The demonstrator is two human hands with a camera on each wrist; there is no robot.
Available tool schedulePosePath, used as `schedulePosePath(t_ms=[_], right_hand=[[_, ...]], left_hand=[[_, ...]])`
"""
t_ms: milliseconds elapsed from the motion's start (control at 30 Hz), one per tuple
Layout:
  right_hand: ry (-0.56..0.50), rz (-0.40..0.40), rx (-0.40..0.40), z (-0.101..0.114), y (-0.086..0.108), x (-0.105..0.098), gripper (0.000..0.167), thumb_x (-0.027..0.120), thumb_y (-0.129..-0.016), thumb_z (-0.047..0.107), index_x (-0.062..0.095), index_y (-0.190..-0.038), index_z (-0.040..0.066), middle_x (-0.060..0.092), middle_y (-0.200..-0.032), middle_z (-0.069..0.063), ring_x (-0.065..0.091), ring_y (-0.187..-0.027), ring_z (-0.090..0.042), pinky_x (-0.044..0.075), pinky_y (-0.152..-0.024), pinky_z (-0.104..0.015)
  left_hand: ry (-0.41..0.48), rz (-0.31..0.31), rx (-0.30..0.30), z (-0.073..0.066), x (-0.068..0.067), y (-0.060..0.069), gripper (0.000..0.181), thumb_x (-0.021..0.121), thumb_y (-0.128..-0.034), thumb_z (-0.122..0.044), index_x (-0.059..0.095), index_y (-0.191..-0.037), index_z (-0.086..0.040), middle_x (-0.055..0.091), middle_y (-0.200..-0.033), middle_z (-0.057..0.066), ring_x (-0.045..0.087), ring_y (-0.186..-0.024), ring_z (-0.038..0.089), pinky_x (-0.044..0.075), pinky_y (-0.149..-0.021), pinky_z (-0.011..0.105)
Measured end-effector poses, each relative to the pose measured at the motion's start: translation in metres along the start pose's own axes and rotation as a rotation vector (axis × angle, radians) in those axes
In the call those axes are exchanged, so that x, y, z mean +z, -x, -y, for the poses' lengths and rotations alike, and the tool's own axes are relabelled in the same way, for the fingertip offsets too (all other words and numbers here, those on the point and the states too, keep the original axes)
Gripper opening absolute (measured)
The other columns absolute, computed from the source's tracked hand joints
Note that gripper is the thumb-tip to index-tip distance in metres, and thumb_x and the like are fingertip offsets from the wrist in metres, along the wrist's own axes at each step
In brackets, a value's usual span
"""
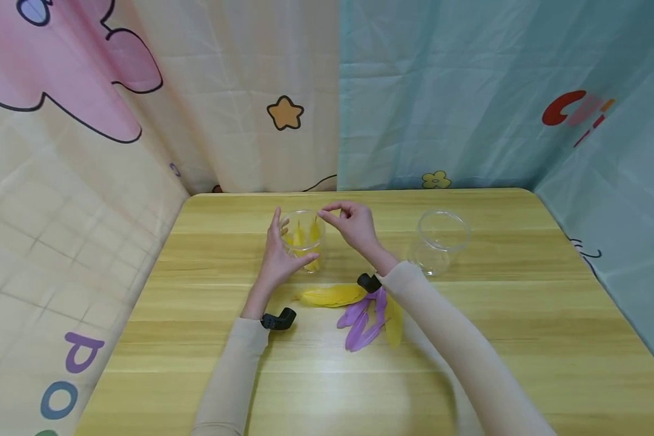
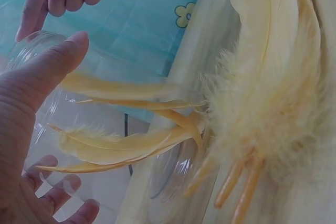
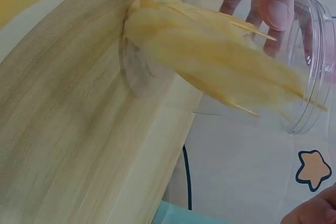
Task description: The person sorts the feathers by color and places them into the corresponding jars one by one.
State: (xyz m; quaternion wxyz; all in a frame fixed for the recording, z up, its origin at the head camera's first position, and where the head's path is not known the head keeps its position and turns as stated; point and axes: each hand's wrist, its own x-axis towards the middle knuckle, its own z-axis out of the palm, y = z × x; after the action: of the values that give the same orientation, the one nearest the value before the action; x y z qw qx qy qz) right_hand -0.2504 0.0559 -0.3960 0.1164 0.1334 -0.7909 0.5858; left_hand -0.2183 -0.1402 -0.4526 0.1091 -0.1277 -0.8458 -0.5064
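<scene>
Several fingers of the left hand [image 1: 281, 257] curl round a clear jar [image 1: 305, 248] of yellow feathers [image 3: 205, 59]; on the right hand [image 1: 355, 226], thumb and forefinger near each other by its rim, any pinch indiscernible. Purple feathers [image 1: 381, 306] lie nearby on the table [image 1: 196, 363]; the curtain [image 1: 11, 339] bears a blue "o" [image 1: 44, 400].

- Left arm [image 1: 231, 375], in a long beige sleeve, stretching forward, bare wrist showing past the cuff!
- Bare left hand [image 1: 280, 257]: thumb on one side, fingers on the other, a wide grip!
- Right arm [image 1: 458, 345], same beige sleeve, slanting forward and leftward!
- Bare right hand [image 1: 355, 225]: thumb and index fingertips close together, remaining fingers folded in!
</scene>
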Motion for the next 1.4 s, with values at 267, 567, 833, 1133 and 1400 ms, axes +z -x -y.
schedulePosePath(t_ms=[267,567,833,1133,1400], right_hand=[[0.148,0.283,0.008,0.006,0.015,-0.010,0.016,0.074,-0.083,0.030,0.075,-0.088,0.014,0.037,-0.049,-0.001,0.028,-0.043,-0.011,0.025,-0.044,-0.026],[0.354,0.828,0.021,-0.003,0.044,0.009,0.013,0.074,-0.083,0.029,0.076,-0.085,0.017,0.052,-0.057,0.009,0.034,-0.048,-0.006,0.030,-0.048,-0.021],[0.431,0.846,0.049,-0.017,0.057,0.036,0.022,0.074,-0.082,0.030,0.076,-0.098,0.015,0.068,-0.080,0.009,0.047,-0.058,-0.007,0.042,-0.059,-0.024],[0.503,0.814,0.042,-0.016,0.062,0.048,0.011,0.076,-0.080,0.029,0.074,-0.084,0.019,0.068,-0.086,0.011,0.056,-0.070,-0.006,0.045,-0.069,-0.024],[0.539,0.802,0.076,-0.020,0.066,0.043,0.010,0.077,-0.078,0.029,0.070,-0.076,0.022,0.062,-0.074,0.014,0.054,-0.069,-0.009,0.045,-0.068,-0.026]], left_hand=[[0.003,0.002,0.039,0.000,0.001,-0.003,0.126,0.087,-0.0663,-0.034,-0.005,-0.152,-0.030,0.023,-0.147,0.019,0.030,-0.131,0.036,0.034,-0.101,0.052],[-0.021,0.002,0.057,0.000,0.002,-0.007,0.127,0.089,-0.0647,-0.032,-0.004,-0.152,-0.031,0.023,-0.147,0.019,0.030,-0.132,0.034,0.033,-0.102,0.050],[-0.014,-0.009,0.035,0.002,0.001,-0.002,0.127,0.089,-0.0640,-0.033,-0.002,-0.152,-0.030,0.025,-0.146,0.017,0.031,-0.131,0.036,0.033,-0.101,0.050],[-0.014,-0.018,0.027,0.003,-0.001,0.000,0.128,0.090,-0.0630,-0.030,-0.003,-0.151,-0.034,0.026,-0.146,0.017,0.031,-0.131,0.036,0.032,-0.103,0.049],[-0.007,-0.015,0.029,0.005,0.000,0.000,0.128,0.090,-0.0636,-0.031,-0.003,-0.151,-0.034,0.026,-0.146,0.017,0.030,-0.132,0.035,0.031,-0.103,0.050]])
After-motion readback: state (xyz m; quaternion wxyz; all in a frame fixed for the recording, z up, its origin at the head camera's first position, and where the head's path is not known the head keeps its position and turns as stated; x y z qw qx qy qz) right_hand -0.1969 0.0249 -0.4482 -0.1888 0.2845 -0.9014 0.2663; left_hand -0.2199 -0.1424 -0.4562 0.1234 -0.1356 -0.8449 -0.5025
